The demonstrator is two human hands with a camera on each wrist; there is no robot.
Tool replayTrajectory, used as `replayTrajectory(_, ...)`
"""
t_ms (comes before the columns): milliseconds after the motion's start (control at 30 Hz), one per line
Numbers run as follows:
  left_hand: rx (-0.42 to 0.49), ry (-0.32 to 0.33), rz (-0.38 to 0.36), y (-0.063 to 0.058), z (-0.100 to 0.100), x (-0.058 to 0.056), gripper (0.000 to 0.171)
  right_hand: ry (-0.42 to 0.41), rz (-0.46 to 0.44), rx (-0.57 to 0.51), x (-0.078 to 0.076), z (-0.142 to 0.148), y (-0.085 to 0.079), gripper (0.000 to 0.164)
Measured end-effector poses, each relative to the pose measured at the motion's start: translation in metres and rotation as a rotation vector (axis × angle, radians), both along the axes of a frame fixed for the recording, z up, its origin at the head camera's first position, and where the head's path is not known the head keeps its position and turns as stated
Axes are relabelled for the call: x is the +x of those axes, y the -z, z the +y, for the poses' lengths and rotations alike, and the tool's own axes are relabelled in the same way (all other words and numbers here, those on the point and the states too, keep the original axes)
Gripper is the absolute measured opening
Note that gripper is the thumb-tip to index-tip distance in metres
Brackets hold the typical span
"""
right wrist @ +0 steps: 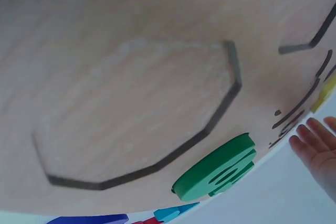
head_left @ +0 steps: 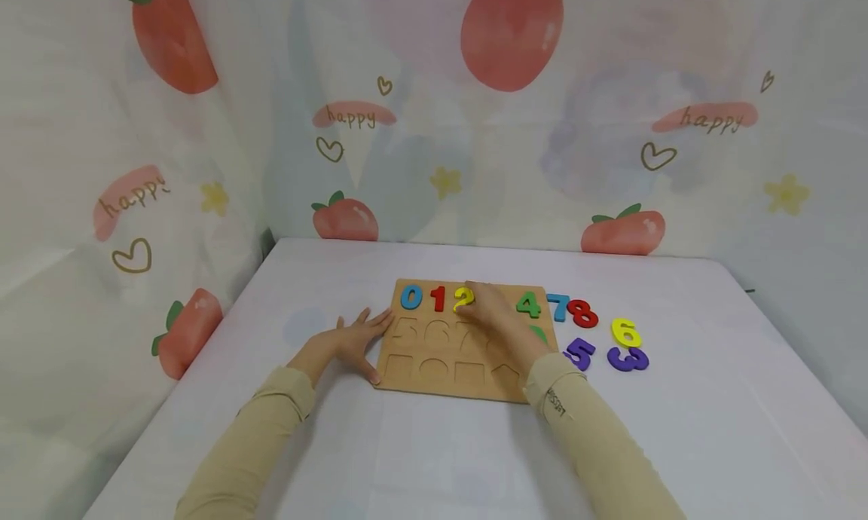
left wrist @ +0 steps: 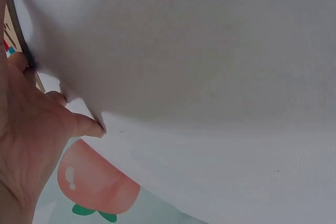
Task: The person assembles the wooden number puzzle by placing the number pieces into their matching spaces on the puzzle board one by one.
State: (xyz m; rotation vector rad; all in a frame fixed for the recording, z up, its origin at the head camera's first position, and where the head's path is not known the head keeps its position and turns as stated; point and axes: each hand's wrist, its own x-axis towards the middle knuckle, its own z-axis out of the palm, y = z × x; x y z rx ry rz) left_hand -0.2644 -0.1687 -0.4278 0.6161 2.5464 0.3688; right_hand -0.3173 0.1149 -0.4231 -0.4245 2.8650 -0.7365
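A wooden number puzzle board (head_left: 434,354) lies on the white table, with a blue 0 (head_left: 411,297), a red 1 (head_left: 438,299) and a green 4 (head_left: 528,304) along its top row. My right hand (head_left: 493,309) reaches over the board and pinches a yellow number 2 (head_left: 463,297) just right of the red 1. A green piece (right wrist: 218,169) sits in the second row, partly behind the right wrist in the head view. My left hand (head_left: 353,344) rests with spread fingers at the board's left edge, its thumb by the lower corner.
Right of the board lie a blue 7 (head_left: 558,307), a red 8 (head_left: 583,313), a purple 5 (head_left: 579,353), a yellow 6 (head_left: 626,332) and a purple 3 (head_left: 628,359). Cloth walls printed with fruit stand behind and to the left of the table (head_left: 420,460).
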Motion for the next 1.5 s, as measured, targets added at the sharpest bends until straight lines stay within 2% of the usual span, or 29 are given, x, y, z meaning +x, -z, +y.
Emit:
replayTrajectory(167,-0.001,0.007,0.0,0.005,-0.001,-0.003,0.123,-0.01,0.016,-0.001,0.005,0.005,-0.007,0.049)
replayTrajectory(300,-0.013,0.005,0.005,0.009,-0.001,-0.005,0.124,-0.029,0.035,-0.005,0.008,0.012,-0.014,0.047)
replayTrajectory(567,-0.013,0.0,0.003,0.002,-0.001,-0.001,0.123,-0.036,0.11,-0.109,0.008,0.033,-0.026,0.038)
replayTrajectory(767,-0.022,0.014,0.01,0.001,-0.001,0.001,0.122,-0.006,0.145,-0.113,0.01,0.051,-0.028,0.034)
replayTrajectory(1100,0.001,0.018,0.009,-0.004,0.001,0.001,0.122,0.009,0.215,-0.135,0.019,0.076,-0.04,0.03)
replayTrajectory(1333,-0.006,0.022,0.021,0.004,0.001,-0.004,0.122,0.005,0.213,-0.099,0.026,0.102,-0.05,0.028)
replayTrajectory(1500,-0.015,0.016,0.019,0.003,0.0,-0.002,0.122,0.023,0.212,-0.083,0.035,0.121,-0.053,0.027)
